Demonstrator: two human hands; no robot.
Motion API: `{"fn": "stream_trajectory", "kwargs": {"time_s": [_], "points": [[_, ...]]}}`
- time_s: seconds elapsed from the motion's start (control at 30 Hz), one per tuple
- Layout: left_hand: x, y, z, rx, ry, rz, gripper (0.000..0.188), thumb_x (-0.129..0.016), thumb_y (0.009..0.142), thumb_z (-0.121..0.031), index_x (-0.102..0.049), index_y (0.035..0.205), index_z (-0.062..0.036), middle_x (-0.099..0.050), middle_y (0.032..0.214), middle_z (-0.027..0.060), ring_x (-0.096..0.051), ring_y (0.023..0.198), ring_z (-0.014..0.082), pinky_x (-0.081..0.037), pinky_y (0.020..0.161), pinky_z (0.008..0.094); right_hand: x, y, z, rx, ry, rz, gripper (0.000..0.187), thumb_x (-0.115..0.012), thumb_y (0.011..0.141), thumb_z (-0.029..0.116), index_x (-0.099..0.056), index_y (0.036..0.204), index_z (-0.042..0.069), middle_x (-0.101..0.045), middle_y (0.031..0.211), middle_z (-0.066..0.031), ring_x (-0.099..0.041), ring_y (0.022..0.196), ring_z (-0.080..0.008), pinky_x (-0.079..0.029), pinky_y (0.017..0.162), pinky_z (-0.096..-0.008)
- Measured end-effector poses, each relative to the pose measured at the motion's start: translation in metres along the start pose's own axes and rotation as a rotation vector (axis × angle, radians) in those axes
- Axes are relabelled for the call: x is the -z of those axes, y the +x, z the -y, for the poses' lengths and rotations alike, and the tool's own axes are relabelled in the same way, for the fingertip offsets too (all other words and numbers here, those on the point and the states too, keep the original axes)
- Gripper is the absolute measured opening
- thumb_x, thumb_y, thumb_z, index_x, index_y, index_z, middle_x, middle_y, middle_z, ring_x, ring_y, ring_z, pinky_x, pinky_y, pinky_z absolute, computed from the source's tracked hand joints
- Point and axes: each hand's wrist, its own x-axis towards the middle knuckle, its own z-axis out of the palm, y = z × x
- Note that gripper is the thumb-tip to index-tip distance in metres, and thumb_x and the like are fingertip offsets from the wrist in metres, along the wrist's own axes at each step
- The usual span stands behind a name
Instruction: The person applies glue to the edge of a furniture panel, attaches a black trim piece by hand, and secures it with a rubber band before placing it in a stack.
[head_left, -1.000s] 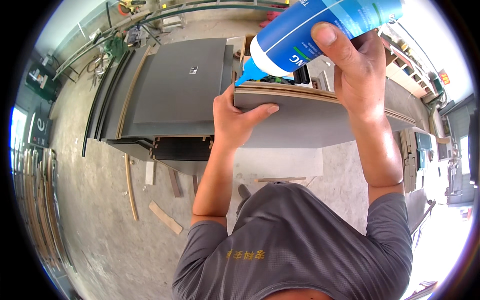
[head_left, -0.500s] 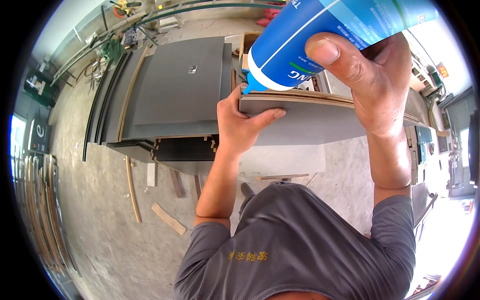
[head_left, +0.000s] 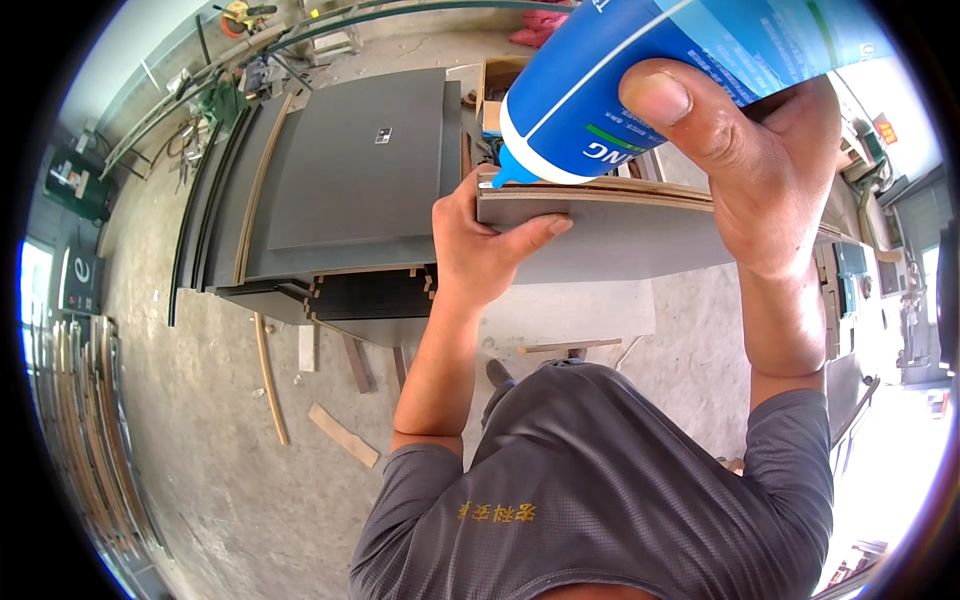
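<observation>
A large blue glue bottle [head_left: 585, 100] with a white collar is tilted down in my right hand [head_left: 745, 150], the thumb across its near side. Its blue nozzle [head_left: 510, 170] points at the slotted edge of a grey board [head_left: 610, 235], near the board's left end. A small white bead of glue [head_left: 487, 183] shows just left of the tip. My left hand [head_left: 480, 240] grips that left end, thumb flat on the grey face and fingers behind the edge. The fingers of my right hand behind the bottle are mostly hidden.
Left of my hands, large grey panels [head_left: 350, 170] lie stacked above a dark open frame [head_left: 370, 295]. An open cardboard box [head_left: 497, 78] stands behind the board. Wood offcuts [head_left: 343, 434] are scattered on the concrete floor, and long strips [head_left: 95, 430] stand at the far left.
The bottle and my right hand have shifted slightly right. A white bead of glue now shows on the board's edge beside the nozzle. My left hand keeps its hold.
</observation>
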Motion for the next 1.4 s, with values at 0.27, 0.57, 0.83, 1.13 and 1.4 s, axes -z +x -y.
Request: {"fn": "stream_trajectory", "kwargs": {"time_s": [0.27, 0.57, 0.83, 1.13, 1.4], "points": [[-0.003, 0.0, -0.001, 0.013, -0.029, -0.022, 0.039, -0.093, 0.073, -0.008, -0.067, 0.099, 0.0036, -0.074, 0.084, 0.0081, -0.066, 0.076, 0.009, -0.055, 0.069, 0.0252, 0.015, -0.005, -0.004, 0.074, -0.023, 0.021, 0.057, -0.094, 0.071, 0.019, -0.063, 0.112, -0.006, -0.074, 0.095, -0.0146, -0.072, 0.086, -0.021, -0.058, 0.076, -0.0308], [-0.006, 0.002, 0.002, -0.007, -0.054, -0.067, 0.039, -0.093, 0.072, -0.01, -0.067, 0.098, 0.0042, -0.073, 0.082, 0.0068, -0.066, 0.074, 0.0091, -0.054, 0.068, 0.0249, 0.025, -0.013, -0.003, 0.181, -0.243, -0.071, 0.065, -0.096, 0.069, 0.02, -0.061, 0.116, -0.007, -0.073, 0.1, -0.0143, -0.072, 0.089, -0.0209, -0.058, 0.079, -0.031], [-0.006, 0.004, 0.003, 0.031, -0.009, -0.062, 0.033, -0.088, 0.073, -0.003, -0.068, 0.098, 0.0041, -0.069, 0.086, 0.0045, -0.06, 0.069, 0.0081, -0.048, 0.06, 0.0225, 0.043, -0.015, -0.006, 0.193, -0.232, -0.085, 0.073, -0.096, 0.068, 0.024, -0.057, 0.122, -0.007, -0.072, 0.104, -0.0158, -0.072, 0.094, -0.0224, -0.06, 0.084, -0.0332], [-0.004, 0.008, 0.006, 0.071, -0.021, -0.082, 0.033, -0.091, 0.071, -0.005, -0.069, 0.094, 0.0042, -0.07, 0.085, 0.004, -0.063, 0.073, 0.0087, -0.051, 0.065, 0.0232, 0.059, -0.029, 0.006, 0.105, -0.247, -0.187, 0.076, -0.097, 0.068, 0.029, -0.056, 0.121, -0.006, -0.071, 0.103, -0.0141, -0.072, 0.093, -0.0221, -0.059, 0.082, -0.032], [-0.006, 0.005, 0.004, 0.078, 0.029, -0.119, 0.032, -0.09, 0.07, -0.005, -0.069, 0.091, 0.0045, -0.069, 0.084, 0.0036, -0.062, 0.071, 0.0082, -0.049, 0.062, 0.0228, 0.072, -0.038, 0.003, 0.082, -0.251, -0.296, 0.079, -0.097, 0.068, 0.034, -0.056, 0.121, -0.006, -0.071, 0.101, -0.0126, -0.072, 0.091, -0.0226, -0.059, 0.08, -0.0317]]}}
